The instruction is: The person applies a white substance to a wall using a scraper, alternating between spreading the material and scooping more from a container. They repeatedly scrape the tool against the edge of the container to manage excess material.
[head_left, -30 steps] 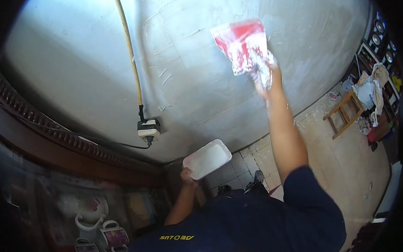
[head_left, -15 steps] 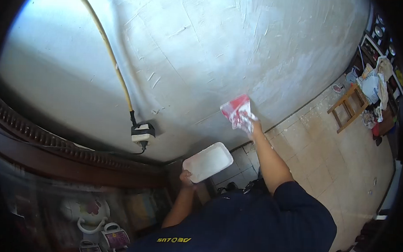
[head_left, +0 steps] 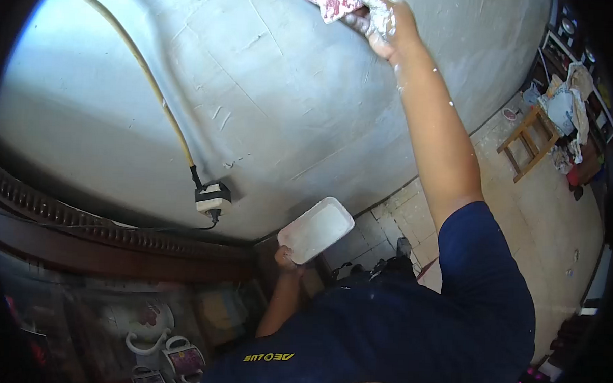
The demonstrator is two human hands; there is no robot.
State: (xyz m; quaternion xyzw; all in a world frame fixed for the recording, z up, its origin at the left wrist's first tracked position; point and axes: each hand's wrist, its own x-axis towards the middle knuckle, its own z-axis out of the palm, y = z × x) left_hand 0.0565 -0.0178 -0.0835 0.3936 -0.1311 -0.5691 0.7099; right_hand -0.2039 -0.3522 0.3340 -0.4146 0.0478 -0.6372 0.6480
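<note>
My right hand (head_left: pixel 386 25), smeared with white paste, is raised high against the grey plastered wall (head_left: pixel 309 110). Its fingers grip a flat red plastic putty spreader (head_left: pixel 330 2) streaked with white, which runs partly out of the top of the view. Lower down, my left hand (head_left: pixel 287 257) grasps one corner of a shallow white rectangular tray (head_left: pixel 334 244). White material shows inside that tray, which is held close to the foot of the wall. Specks of white dot my right forearm.
A yellowish cable (head_left: pixel 137 57) runs down the wall to a black-and-white socket box (head_left: pixel 213 198). Dark carved wooden furniture (head_left: pixel 116 242) lines the left, with white mugs (head_left: pixel 182 356) below. A wooden stool (head_left: pixel 528 144) stands at right on the tiled floor (head_left: pixel 515 219).
My right hand has swept upward along the wall with the spreader, stretching the arm. My left hand and the tray stay nearly in place; the view has shifted slightly.
</note>
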